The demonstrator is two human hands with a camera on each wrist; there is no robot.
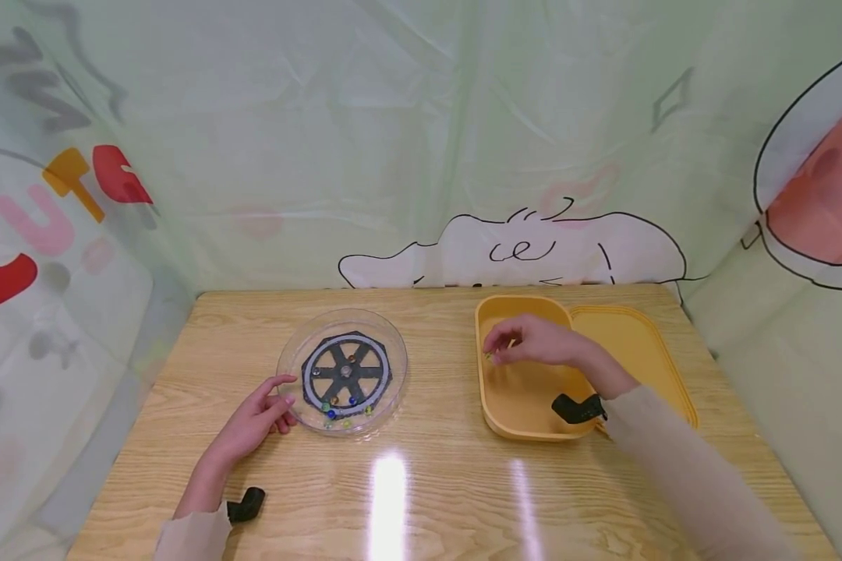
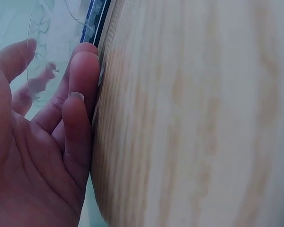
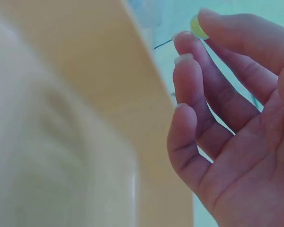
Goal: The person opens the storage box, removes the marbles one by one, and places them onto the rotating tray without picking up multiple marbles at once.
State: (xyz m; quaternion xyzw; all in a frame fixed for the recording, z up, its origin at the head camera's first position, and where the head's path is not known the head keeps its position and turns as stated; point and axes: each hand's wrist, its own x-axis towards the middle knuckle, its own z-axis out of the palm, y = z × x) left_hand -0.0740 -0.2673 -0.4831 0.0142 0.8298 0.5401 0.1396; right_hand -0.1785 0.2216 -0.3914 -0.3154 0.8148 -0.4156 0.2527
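Note:
A round clear dish [image 1: 400,343] sits on the left half of the table. Inside it lies a black spoked wheel [image 1: 356,372] with a pale ring, and several coloured glass marbles [image 1: 331,414] gather mostly near its front. My left hand [image 1: 256,421] rests against the dish's left edge, fingers loosely bent and apart; the left wrist view [image 2: 52,123] shows fingertips low by the tabletop. Over the yellow bin [image 1: 533,435], my right hand [image 1: 536,341] pinches a yellow-green marble [image 3: 198,27] between thumb and fingertips, close to the bin's left wall.
A yellow lid [image 1: 635,358] lies flat to the right of the bin, partly under its side. The wooden tabletop [image 1: 442,467] runs between dish and bin. A printed curtain [image 1: 309,156] hangs behind the table and along both sides.

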